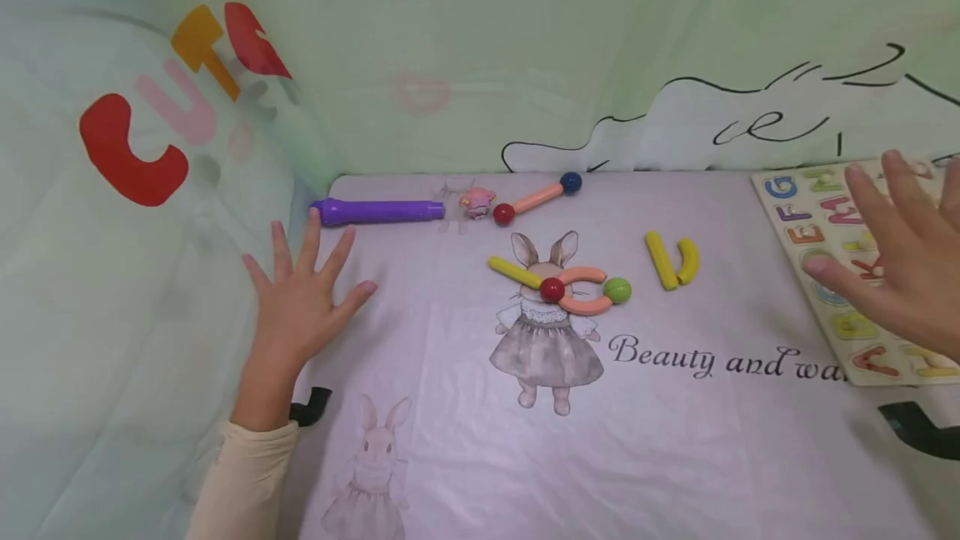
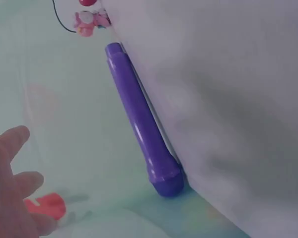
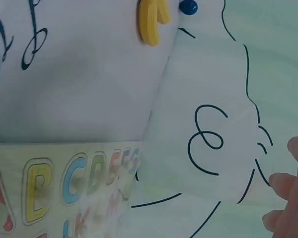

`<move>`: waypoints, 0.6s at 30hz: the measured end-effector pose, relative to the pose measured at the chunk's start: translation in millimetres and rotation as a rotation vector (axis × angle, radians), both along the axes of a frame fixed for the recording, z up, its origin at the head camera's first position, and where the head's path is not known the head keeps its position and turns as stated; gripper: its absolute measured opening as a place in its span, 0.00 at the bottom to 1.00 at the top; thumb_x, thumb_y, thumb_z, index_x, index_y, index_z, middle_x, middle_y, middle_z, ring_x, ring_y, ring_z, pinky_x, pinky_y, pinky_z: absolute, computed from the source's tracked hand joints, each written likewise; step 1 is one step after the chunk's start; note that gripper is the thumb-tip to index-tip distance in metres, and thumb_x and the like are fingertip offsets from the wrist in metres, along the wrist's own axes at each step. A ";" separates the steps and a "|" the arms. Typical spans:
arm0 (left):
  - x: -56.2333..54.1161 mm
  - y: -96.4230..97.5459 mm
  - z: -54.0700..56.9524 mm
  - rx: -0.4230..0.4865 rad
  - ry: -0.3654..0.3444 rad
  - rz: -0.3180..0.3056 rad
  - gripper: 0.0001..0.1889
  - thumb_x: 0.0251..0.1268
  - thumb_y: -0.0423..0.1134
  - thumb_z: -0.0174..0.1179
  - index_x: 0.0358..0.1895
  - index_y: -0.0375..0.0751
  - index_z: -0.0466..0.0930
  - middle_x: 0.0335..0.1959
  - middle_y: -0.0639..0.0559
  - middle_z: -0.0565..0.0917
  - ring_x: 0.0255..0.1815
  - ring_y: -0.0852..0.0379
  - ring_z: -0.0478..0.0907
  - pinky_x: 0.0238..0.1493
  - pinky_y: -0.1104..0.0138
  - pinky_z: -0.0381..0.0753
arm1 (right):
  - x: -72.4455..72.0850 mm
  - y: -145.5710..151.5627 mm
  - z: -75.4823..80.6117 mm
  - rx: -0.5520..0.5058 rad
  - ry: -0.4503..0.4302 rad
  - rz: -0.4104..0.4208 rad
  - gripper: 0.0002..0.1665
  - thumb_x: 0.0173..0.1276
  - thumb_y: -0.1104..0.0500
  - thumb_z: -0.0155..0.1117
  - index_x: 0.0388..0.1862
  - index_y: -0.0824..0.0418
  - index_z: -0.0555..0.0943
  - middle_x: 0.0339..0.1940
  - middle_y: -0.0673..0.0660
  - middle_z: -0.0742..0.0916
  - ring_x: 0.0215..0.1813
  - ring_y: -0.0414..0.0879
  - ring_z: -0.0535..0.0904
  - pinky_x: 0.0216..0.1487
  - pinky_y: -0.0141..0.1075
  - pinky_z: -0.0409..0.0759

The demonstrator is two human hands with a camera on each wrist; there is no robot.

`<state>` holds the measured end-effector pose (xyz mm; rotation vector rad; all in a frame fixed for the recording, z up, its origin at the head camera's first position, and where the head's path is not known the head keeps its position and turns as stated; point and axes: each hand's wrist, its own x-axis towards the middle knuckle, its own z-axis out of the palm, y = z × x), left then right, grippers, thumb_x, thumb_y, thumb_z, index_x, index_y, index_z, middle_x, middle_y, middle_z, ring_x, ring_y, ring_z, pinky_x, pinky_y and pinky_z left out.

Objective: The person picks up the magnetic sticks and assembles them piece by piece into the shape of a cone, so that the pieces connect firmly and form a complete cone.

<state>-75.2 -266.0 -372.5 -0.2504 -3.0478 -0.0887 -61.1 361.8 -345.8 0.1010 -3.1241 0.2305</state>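
My left hand [image 1: 303,307] is spread with straight fingers at the left of the table, holding nothing; a purple microphone-shaped stick [image 1: 378,212] lies just beyond its fingertips. At the right, my right hand [image 1: 903,265] is also spread and holds nothing, in front of an alphabet board [image 1: 840,332] that it partly hides. Between the hands lies a joined toy piece: a yellow rod [image 1: 513,272], a red ball [image 1: 552,289], two curved orange rods [image 1: 585,305] and a green ball [image 1: 617,290]. Right of it are a straight yellow rod [image 1: 661,260] and a curved yellow rod [image 1: 687,261].
Along the back edge sit a small pink figure [image 1: 477,202] and an orange rod [image 1: 538,197] with a red and a blue ball at its ends. Green fabric [image 1: 420,48] rises behind the table. Black brackets [image 1: 311,407] show at both sides.
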 end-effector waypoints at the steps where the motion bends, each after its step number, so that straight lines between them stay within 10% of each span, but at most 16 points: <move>1: -1.2 3.0 0.8 0.001 0.005 -0.007 0.42 0.69 0.76 0.43 0.82 0.67 0.49 0.86 0.53 0.33 0.83 0.28 0.26 0.65 0.18 0.30 | -1.2 -1.9 0.9 0.007 -0.003 -0.002 0.68 0.65 0.17 0.46 0.84 0.55 0.31 0.82 0.56 0.28 0.79 0.62 0.12 0.75 0.64 0.16; 10: -15.0 62.1 7.8 0.047 0.030 -0.161 0.38 0.75 0.72 0.38 0.81 0.60 0.58 0.84 0.48 0.54 0.85 0.36 0.44 0.74 0.26 0.37 | -23.8 -18.5 0.0 -0.022 -0.089 0.027 0.57 0.75 0.28 0.47 0.85 0.51 0.32 0.84 0.70 0.45 0.83 0.72 0.39 0.72 0.77 0.45; 18: -31.8 136.8 1.0 0.120 0.001 -0.388 0.33 0.78 0.65 0.44 0.78 0.54 0.65 0.81 0.51 0.63 0.83 0.43 0.54 0.79 0.34 0.43 | -52.7 -33.8 -14.6 -0.078 -0.209 0.101 0.51 0.77 0.31 0.49 0.86 0.48 0.40 0.71 0.73 0.74 0.61 0.73 0.75 0.45 0.69 0.73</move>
